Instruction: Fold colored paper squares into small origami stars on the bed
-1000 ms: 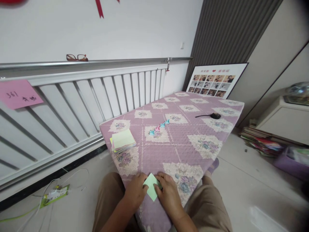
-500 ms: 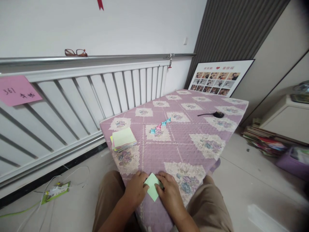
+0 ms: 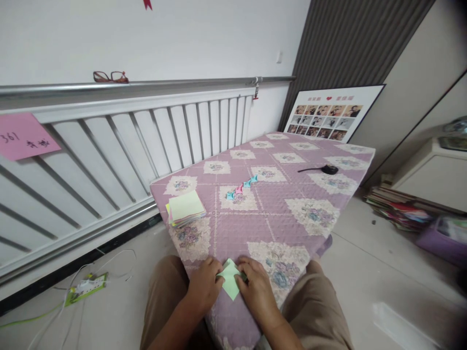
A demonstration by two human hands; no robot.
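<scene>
A small pale green paper [image 3: 230, 282] in a diamond shape lies at the near end of the table, with its far corner slightly lifted or creased. My left hand [image 3: 207, 282] grips its left corner between thumb and fingers. On the right corner, my right hand [image 3: 255, 279] does the same, thumb on top of the paper. Further off, small folded paper pieces [image 3: 239, 188], blue and pink, stand in a slanting row. To the left sits a stack of coloured paper sheets [image 3: 187, 206], a pale yellow-green one on top.
A floral purple tablecloth [image 3: 248, 228] covers the table. On it, at the right, lies a black object with a thin strap [image 3: 329, 169]. A white radiator [image 3: 146, 141] borders the left; a power strip [image 3: 85, 288] with cables is on the floor. A photo board [image 3: 332, 114] leans behind.
The far corner of the green paper, flat earlier, now looks slightly bent or raised. Both hands stay on its side corners. The camera view has shifted slightly.
</scene>
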